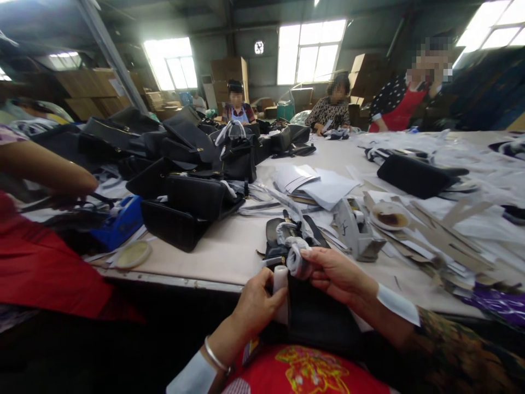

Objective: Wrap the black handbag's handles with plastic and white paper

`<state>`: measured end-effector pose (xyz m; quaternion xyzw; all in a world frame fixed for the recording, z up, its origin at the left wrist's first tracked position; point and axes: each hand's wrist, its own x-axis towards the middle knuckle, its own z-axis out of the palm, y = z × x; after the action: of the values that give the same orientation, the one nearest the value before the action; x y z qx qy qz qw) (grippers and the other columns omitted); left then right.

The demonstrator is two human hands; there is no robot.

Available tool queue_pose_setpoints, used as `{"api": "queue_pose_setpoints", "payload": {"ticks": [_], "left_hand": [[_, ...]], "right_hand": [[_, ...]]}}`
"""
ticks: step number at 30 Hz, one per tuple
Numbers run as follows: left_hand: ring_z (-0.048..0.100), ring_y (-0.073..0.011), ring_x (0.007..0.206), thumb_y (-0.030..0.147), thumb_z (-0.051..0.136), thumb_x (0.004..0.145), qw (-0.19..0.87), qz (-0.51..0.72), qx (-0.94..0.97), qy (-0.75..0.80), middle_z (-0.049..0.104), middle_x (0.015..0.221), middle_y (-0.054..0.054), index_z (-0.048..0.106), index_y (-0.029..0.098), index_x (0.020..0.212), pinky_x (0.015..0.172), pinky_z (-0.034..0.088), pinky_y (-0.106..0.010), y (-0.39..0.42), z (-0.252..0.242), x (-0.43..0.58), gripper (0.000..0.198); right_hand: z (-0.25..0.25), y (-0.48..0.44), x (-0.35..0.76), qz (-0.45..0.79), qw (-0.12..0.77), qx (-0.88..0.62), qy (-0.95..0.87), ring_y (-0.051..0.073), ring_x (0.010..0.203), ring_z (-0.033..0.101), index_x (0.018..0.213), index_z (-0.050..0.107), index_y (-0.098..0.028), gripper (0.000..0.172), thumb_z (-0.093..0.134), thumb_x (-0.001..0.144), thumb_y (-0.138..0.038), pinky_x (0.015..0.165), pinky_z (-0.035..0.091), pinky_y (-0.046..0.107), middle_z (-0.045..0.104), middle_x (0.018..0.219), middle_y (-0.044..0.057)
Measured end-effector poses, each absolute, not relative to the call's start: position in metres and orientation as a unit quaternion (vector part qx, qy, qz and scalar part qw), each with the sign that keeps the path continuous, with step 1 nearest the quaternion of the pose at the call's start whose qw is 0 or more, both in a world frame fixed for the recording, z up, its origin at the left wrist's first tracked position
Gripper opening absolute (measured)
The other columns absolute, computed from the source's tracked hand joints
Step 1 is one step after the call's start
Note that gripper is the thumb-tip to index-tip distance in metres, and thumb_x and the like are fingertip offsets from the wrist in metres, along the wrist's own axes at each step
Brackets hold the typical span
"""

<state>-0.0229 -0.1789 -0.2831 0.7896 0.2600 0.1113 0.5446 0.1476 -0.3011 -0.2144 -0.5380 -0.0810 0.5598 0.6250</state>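
Observation:
A black bag [322, 317] rests against my red apron [311, 372] at the table's front edge. My left hand [259, 301] is closed around a narrow white roll [280, 280], which looks like rolled packing foam or paper and stands upright against the bag. With thumb and fingers, my right hand [334, 271] pinches a coiled strap [298, 260] covered in pale wrapping. Just beyond the coil lies the bag's upper part [274, 232], with gold-coloured metal fittings and more pale-wrapped loops. The lower fingers of my right hand are partly hidden.
Black bags [192, 205] are heaped at the left. A grey tape dispenser [359, 230] stands right of my hands, near a round dish [389, 216] and cardboard strips [435, 235]. White sheets [311, 183] lie ahead. A co-worker's arm [45, 164] reaches beside a blue tape dispenser [123, 221].

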Motion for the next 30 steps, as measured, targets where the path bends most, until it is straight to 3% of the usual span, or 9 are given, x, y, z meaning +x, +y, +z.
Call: {"api": "queue_pose_setpoints", "payload": {"ticks": [3, 5, 12, 19, 24, 27, 30], "left_hand": [[0.06, -0.0172, 0.077, 0.039, 0.069, 0.083, 0.685, 0.115, 0.672, 0.258, 0.069, 0.088, -0.006, 0.061, 0.015, 0.1, 0.066, 0.042, -0.026, -0.177, -0.286, -0.034, 0.03], [0.058, -0.0153, 0.072, 0.038, 0.068, 0.084, 0.72, 0.106, 0.635, 0.26, 0.07, 0.09, -0.006, 0.062, 0.014, 0.106, 0.063, 0.041, -0.024, -0.176, -0.285, -0.04, 0.033], [0.054, -0.0129, 0.07, 0.031, 0.062, 0.089, 0.686, 0.075, 0.69, 0.219, 0.067, 0.087, -0.006, 0.068, 0.013, 0.103, 0.066, 0.043, -0.025, -0.173, -0.287, -0.059, 0.024], [0.039, -0.0071, 0.046, 0.044, 0.06, 0.093, 0.726, 0.123, 0.625, 0.259, 0.046, 0.055, 0.007, 0.062, 0.014, 0.105, 0.046, 0.03, -0.018, -0.176, -0.278, -0.054, 0.031], [0.042, -0.0068, 0.045, 0.051, 0.065, 0.089, 0.739, 0.145, 0.615, 0.235, 0.057, 0.063, 0.002, 0.063, 0.014, 0.104, 0.044, 0.036, -0.019, -0.194, -0.242, -0.045, 0.04], [0.042, -0.0064, 0.045, 0.049, 0.063, 0.091, 0.733, 0.163, 0.614, 0.245, 0.054, 0.06, 0.004, 0.065, 0.013, 0.104, 0.044, 0.036, -0.018, -0.204, -0.239, -0.04, 0.038], [0.041, -0.0063, 0.045, 0.048, 0.061, 0.092, 0.729, 0.178, 0.6, 0.277, 0.049, 0.055, 0.006, 0.065, 0.013, 0.104, 0.045, 0.036, -0.017, -0.211, -0.25, -0.039, 0.038]], "right_hand": [[-0.215, -0.298, 0.139, 0.557, 0.631, -0.537, -0.055, 0.002, 0.044, 0.021, 0.079, 0.062, -0.013, 0.026, 0.078, 0.072, -0.033, 0.04, 0.013, 0.015, 0.059, 0.061, 0.001], [-0.217, -0.297, 0.132, 0.558, 0.634, -0.534, -0.044, 0.002, 0.045, 0.022, 0.077, 0.061, -0.014, 0.025, 0.077, 0.073, -0.033, 0.04, 0.013, 0.015, 0.059, 0.061, 0.001], [-0.227, -0.299, 0.115, 0.545, 0.639, -0.541, -0.04, 0.003, 0.045, 0.023, 0.078, 0.062, -0.014, 0.029, 0.079, 0.073, -0.037, 0.04, 0.013, 0.017, 0.057, 0.061, -0.001], [-0.235, -0.302, 0.115, 0.531, 0.613, -0.58, -0.075, 0.002, 0.045, 0.025, 0.078, 0.059, -0.014, 0.037, 0.081, 0.07, -0.043, 0.04, 0.012, 0.018, 0.057, 0.062, -0.002], [-0.239, -0.303, 0.11, 0.512, 0.6, -0.607, -0.096, 0.002, 0.042, 0.024, 0.076, 0.055, -0.016, 0.045, 0.082, 0.066, -0.051, 0.04, 0.011, 0.018, 0.042, 0.053, -0.009], [-0.243, -0.304, 0.098, 0.502, 0.598, -0.613, -0.125, 0.003, 0.042, 0.031, 0.076, 0.059, -0.015, 0.047, 0.081, 0.067, -0.055, 0.04, 0.02, 0.018, 0.046, 0.052, -0.008], [-0.251, -0.304, 0.084, 0.504, 0.612, -0.588, -0.159, 0.01, 0.05, 0.052, 0.08, 0.063, -0.013, 0.046, 0.076, 0.073, -0.057, 0.048, 0.04, 0.022, 0.061, 0.061, 0.0]]}}
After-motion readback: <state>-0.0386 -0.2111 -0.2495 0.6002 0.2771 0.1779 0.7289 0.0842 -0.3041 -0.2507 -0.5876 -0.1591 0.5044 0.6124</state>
